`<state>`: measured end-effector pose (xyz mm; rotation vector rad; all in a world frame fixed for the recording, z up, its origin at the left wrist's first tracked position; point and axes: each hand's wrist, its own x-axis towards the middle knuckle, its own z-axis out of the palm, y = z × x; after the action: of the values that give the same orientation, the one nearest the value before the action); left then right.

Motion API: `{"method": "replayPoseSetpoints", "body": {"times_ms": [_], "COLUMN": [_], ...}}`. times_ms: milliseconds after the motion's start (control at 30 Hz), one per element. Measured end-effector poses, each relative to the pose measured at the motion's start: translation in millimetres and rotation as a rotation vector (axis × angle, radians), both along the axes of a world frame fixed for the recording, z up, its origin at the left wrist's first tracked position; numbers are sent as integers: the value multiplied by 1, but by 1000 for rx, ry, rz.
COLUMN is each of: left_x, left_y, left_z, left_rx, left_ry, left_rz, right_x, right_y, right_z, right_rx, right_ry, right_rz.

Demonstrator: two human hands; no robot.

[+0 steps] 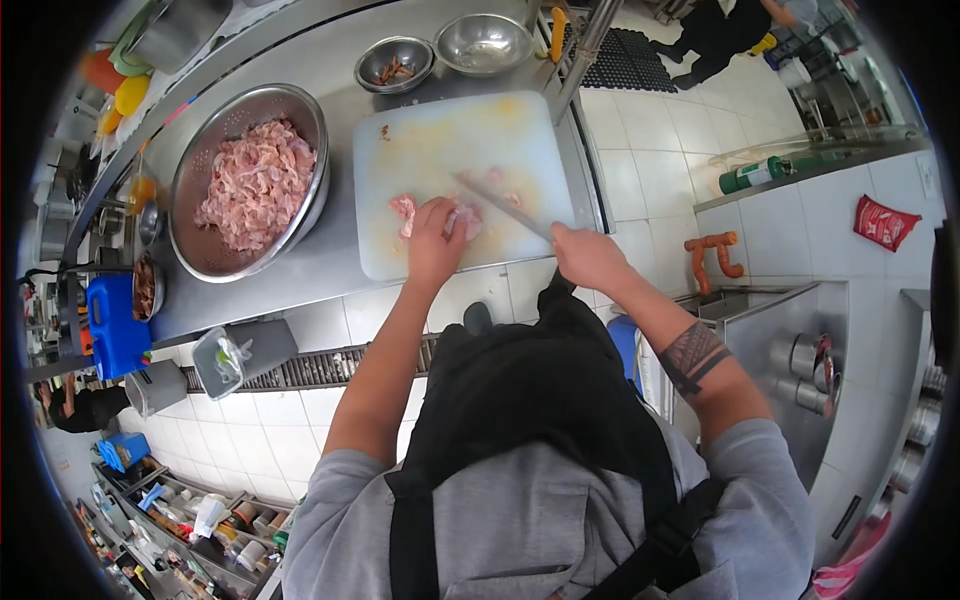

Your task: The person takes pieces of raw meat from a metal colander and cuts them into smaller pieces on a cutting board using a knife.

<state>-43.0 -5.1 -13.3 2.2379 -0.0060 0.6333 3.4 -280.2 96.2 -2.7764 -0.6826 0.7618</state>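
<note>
A white cutting board (pixel 450 135) with yellowish stains lies on the steel counter. Raw meat pieces (pixel 468 220) rest on its lower half, with smaller bits to their right. My left hand (pixel 437 240) presses on the meat, fingers bent around it. In my right hand (pixel 590 257) is the handle of a knife (pixel 505 208), its blade slanting up and left over the board, just right of the meat. To the left, a large perforated steel colander (pixel 187 225) holds a heap of cut raw meat (pixel 258 185).
Behind the board stand a steel bowl with brown pieces (pixel 394 66) and another steel bowl (pixel 483 45). A blue jug (pixel 112 325) and grey bin (pixel 245 355) are left. One person (pixel 715 35) stands at upper right, another (pixel 85 405) at far left.
</note>
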Motion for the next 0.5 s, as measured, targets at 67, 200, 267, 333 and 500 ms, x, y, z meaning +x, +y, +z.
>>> {"method": "replayPoseSetpoints", "body": {"times_ms": [67, 200, 267, 333, 500], "left_x": [-4, -5, 1, 7, 13], "left_y": [1, 4, 2, 2, 3], "left_z": [5, 2, 0, -1, -2], "left_rx": [-28, 77, 91, 126, 152], "left_ry": [6, 43, 57, 59, 47], "left_rz": [15, -16, -10, 1, -50], "right_x": [2, -16, -26, -33, -30], "right_y": [6, 17, 19, 19, 14], "right_z": [3, 15, 19, 24, 18], "right_rx": [37, 102, 70, 37, 45], "right_ry": [-25, -33, 1, 41, 60], "right_rz": [-43, -10, -4, 7, 20]}}
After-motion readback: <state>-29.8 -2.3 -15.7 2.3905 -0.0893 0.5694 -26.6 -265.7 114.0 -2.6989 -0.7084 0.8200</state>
